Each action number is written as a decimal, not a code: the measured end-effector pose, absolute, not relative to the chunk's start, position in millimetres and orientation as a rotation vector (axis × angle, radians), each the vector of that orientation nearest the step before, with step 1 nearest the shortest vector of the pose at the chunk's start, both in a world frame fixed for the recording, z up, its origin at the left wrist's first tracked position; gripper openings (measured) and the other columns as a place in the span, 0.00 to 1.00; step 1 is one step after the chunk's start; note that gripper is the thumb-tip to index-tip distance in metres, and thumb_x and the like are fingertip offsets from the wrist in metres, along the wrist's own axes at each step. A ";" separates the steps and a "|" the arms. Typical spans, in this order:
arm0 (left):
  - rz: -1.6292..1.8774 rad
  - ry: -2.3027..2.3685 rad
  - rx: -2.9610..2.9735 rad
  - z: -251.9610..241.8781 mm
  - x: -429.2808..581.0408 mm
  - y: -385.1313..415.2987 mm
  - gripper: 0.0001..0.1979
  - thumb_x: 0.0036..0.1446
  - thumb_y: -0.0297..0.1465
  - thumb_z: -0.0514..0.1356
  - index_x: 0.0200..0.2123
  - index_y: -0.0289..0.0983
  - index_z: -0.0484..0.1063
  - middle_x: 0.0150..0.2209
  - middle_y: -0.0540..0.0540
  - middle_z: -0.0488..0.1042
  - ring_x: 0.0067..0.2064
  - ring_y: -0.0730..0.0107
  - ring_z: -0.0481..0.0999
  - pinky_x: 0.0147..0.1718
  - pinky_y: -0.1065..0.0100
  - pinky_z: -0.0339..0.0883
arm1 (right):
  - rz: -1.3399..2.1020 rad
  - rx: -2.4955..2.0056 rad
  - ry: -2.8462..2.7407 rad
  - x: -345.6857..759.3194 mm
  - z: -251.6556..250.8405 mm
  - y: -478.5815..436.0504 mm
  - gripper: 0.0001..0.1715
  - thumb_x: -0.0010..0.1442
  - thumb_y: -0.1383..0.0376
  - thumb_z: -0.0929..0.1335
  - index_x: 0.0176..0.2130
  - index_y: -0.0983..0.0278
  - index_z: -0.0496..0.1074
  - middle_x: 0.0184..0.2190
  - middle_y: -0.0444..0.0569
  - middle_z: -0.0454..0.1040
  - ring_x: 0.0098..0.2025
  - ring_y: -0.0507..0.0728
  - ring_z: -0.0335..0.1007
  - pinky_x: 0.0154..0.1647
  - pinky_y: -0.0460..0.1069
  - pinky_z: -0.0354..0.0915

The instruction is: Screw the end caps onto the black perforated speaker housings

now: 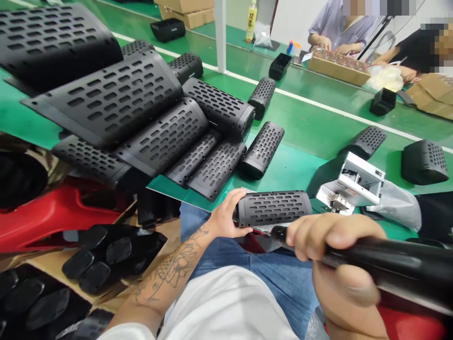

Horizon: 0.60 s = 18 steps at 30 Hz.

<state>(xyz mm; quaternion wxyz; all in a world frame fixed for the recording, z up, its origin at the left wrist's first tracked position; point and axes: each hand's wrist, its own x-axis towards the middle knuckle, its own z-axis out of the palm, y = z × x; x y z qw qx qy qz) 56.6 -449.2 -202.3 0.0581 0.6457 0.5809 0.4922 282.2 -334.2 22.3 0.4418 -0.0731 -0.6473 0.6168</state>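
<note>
My left hand [230, 215] grips the near end of a black slotted housing [274, 208] at the bench's front edge, thumb below and fingers above. A black power screwdriver [399, 264] lies in my right hand [336, 236], fingers wrapped round its body. Its thin bit points left at the housing's lower edge, close to my left thumb; whether the tip touches is unclear. Just beyond the right hand stands a white and black screw feeder [354, 184]. More slotted housings [215, 167] are piled to the left, and a single slotted housing [264, 148] lies behind the held one.
A green conveyor [311, 101] runs behind the bench with spaced housings on it. A white post [221, 38] rises at its far side. Across it, two people work beside a cardboard box [338, 66]. At lower left are a red stool [53, 212] and boxed black parts [85, 264].
</note>
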 end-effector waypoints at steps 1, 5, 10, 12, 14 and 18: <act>1.498 1.759 1.946 -201.7 57.4 -449.2 0.66 0.55 0.49 0.81 0.85 0.44 0.48 0.76 0.25 0.66 0.76 0.27 0.72 0.71 0.29 0.75 | 1.575 -0.112 -1.636 270.9 17.8 -338.4 0.14 0.70 0.53 0.79 0.49 0.54 0.80 0.26 0.42 0.77 0.24 0.57 0.76 0.31 0.58 0.82; 1.535 1.777 1.932 -198.6 60.8 -449.0 0.64 0.56 0.48 0.80 0.85 0.43 0.50 0.75 0.26 0.68 0.76 0.30 0.73 0.71 0.32 0.77 | 1.633 0.078 -1.699 236.7 -5.4 -335.3 0.13 0.70 0.57 0.79 0.51 0.55 0.78 0.28 0.41 0.79 0.24 0.54 0.77 0.31 0.53 0.80; 1.516 1.772 1.921 -195.5 63.1 -449.8 0.64 0.56 0.50 0.81 0.85 0.43 0.50 0.76 0.27 0.68 0.77 0.30 0.73 0.73 0.33 0.77 | 1.688 0.041 -1.776 231.4 -28.6 -326.5 0.11 0.69 0.63 0.79 0.49 0.56 0.78 0.30 0.41 0.81 0.25 0.54 0.77 0.34 0.54 0.80; 1.486 1.782 1.909 -195.6 63.4 -450.5 0.64 0.56 0.51 0.81 0.85 0.43 0.49 0.76 0.26 0.67 0.77 0.30 0.73 0.73 0.33 0.77 | 1.701 0.003 -1.803 232.2 -30.2 -328.1 0.10 0.67 0.60 0.80 0.46 0.57 0.79 0.28 0.41 0.80 0.24 0.53 0.75 0.33 0.53 0.79; 1.477 1.798 1.898 -195.9 63.3 -450.8 0.64 0.57 0.51 0.80 0.84 0.43 0.50 0.76 0.26 0.67 0.77 0.30 0.74 0.73 0.33 0.77 | 1.695 -0.007 -1.830 230.6 -27.7 -332.0 0.11 0.65 0.60 0.81 0.44 0.57 0.79 0.27 0.41 0.78 0.24 0.53 0.74 0.31 0.52 0.77; 1.495 1.791 1.907 -196.2 63.2 -449.8 0.62 0.57 0.49 0.80 0.84 0.43 0.51 0.76 0.29 0.68 0.76 0.33 0.75 0.73 0.35 0.77 | 1.659 0.026 -1.865 223.1 -20.3 -339.1 0.12 0.63 0.64 0.81 0.41 0.58 0.77 0.25 0.41 0.76 0.22 0.52 0.71 0.25 0.49 0.71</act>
